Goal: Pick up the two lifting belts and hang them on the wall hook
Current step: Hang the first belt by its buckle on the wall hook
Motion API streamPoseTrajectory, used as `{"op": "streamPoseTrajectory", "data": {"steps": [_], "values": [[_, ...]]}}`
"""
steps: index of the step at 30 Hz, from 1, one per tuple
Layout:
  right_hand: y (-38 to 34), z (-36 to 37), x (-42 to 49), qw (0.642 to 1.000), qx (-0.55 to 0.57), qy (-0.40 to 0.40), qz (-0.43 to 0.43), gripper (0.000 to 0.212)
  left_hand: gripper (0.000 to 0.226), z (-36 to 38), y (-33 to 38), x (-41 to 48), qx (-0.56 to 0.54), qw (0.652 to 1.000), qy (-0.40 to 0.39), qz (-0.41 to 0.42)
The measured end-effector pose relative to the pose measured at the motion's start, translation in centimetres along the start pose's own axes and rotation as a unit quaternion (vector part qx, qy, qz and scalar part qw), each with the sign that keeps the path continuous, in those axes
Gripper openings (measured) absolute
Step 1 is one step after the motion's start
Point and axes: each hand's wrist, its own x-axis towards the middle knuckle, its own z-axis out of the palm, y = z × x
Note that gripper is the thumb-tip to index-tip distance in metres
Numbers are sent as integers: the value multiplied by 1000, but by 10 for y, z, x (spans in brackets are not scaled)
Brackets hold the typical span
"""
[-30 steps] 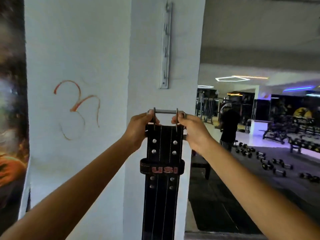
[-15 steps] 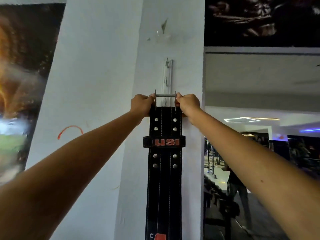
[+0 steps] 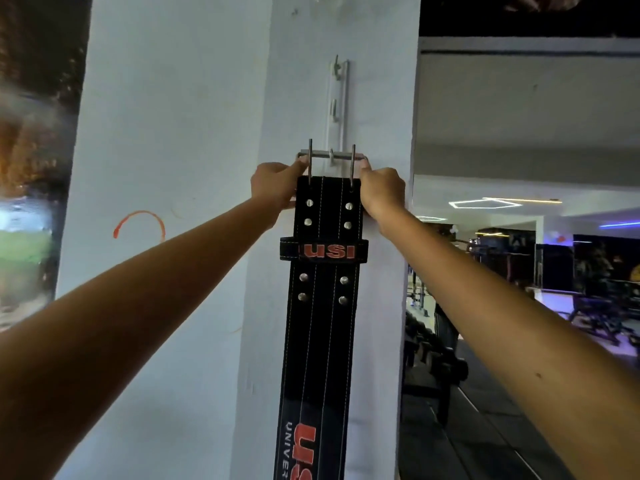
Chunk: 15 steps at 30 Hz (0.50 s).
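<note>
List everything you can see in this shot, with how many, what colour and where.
lifting belt: one, black with red lettering, hanging down the pillar
buckle: one, silver, belt's top end, level with the lowest hook
hook rail: one, white, upright on the pillar
pillar: one, white, centre
red mark: one, on the pillar's left face
ceiling lights: several, white and blue, right background
left hand: on the buckle's left end
right hand: on the buckle's right end

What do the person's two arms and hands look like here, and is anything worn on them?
Both forearms are bare as far as the frame shows: no sleeves, gloves, watch or bracelets. The left hand and the right hand show no rings from this side. The right forearm carries a small dark mark, perhaps a mole.
</note>
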Motion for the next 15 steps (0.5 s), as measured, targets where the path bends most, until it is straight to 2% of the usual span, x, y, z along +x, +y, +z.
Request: {"op": "streamPoseTrajectory", "data": {"steps": [2,4,6,8,15], "values": [[4,-5,-25,999,-21,26,-23,52,41,-6,-7,-17,93,993,52,49],[12,-4,-56,993,-50,43,-100,44,37,-13,-16,-48,168,971,90,144],[26,3,-88,980,-85,50,-170,29,34,-18,-24,-83,217,942,72,248],[40,13,-119,969,-108,36,-219,40,31,-23,-38,-115,251,919,36,302],[104,36,-232,967,-134,-21,-216,45,35,-61,-116,-212,335,908,-47,246]]}}
